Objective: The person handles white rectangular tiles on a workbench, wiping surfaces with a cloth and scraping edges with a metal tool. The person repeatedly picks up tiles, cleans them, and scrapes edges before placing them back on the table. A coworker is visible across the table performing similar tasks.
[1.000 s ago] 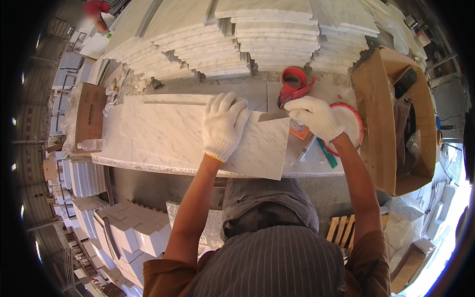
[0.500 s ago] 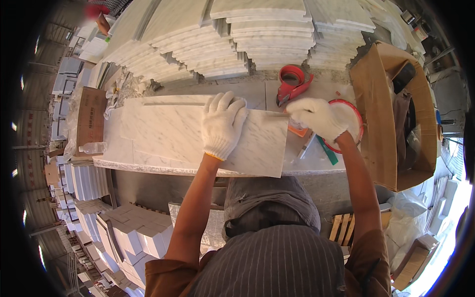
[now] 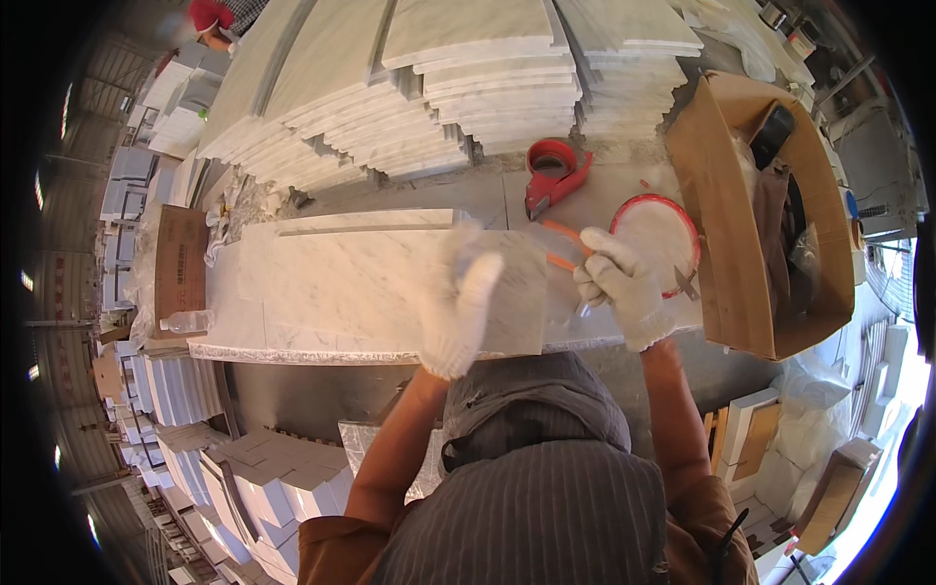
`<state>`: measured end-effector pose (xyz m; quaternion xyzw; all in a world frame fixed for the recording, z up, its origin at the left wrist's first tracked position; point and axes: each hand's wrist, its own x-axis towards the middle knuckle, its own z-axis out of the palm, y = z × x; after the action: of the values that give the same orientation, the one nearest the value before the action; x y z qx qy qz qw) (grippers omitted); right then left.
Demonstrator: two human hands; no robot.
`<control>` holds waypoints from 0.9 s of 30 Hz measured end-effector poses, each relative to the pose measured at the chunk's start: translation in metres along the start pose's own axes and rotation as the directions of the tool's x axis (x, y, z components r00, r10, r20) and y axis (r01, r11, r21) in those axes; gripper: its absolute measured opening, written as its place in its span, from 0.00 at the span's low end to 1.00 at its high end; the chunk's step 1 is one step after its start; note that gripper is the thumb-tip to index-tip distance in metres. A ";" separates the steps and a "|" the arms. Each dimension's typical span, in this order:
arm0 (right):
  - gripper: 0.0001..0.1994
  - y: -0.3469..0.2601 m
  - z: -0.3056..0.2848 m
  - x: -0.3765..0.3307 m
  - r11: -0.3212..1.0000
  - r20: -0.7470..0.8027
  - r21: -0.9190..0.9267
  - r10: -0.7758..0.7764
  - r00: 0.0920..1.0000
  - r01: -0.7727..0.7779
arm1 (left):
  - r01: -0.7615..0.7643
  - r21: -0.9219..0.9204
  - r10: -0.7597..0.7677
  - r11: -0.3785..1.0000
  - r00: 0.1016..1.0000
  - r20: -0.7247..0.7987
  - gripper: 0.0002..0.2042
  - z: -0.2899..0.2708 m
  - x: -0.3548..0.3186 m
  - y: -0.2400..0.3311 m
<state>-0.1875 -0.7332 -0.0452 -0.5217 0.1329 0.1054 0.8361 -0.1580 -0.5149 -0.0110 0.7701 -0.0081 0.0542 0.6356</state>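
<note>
A white marble slab (image 3: pixel 370 283), grey-veined, lies along the front of the work surface. A narrow marble strip (image 3: pixel 366 222) rests along its far edge. My left hand (image 3: pixel 456 307), in a white knit glove, is over the slab's right part, thumb out and fingers smeared by motion; nothing shows in it. At the slab's right, my gloved right hand (image 3: pixel 629 292) is closed on a hand tool with two orange handles (image 3: pixel 565 234). A grey metal tip (image 3: pixel 686 283) shows past the hand. Beside it is a round red-rimmed white lid or dish (image 3: pixel 663 207), partly covered.
A red tape dispenser (image 3: pixel 554 175) lies beyond the slab. Stacked marble slabs (image 3: pixel 487 68) line the far side. An open cardboard box (image 3: pixel 697 146) stands right; a smaller carton (image 3: pixel 181 258) and clear bottle (image 3: pixel 187 321) are left. Another person's arm (image 3: pixel 216 41) shows far left.
My left hand has turned from flat on the slab to thumb-out and blurred. My right hand has moved from the slab's far right corner nearer to me, onto the orange-handled tool.
</note>
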 end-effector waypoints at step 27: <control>0.19 -0.047 -0.011 0.084 0.750 0.277 -0.642 0.036 0.960 0.157 | -0.471 0.799 0.313 0.374 0.875 0.369 0.21 -0.058 0.069 -0.061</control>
<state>-0.0946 -0.7606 -0.0386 -0.7670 -0.0458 0.1882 0.6117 -0.0889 -0.4424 -0.0532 0.9597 -0.2117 0.1398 0.1210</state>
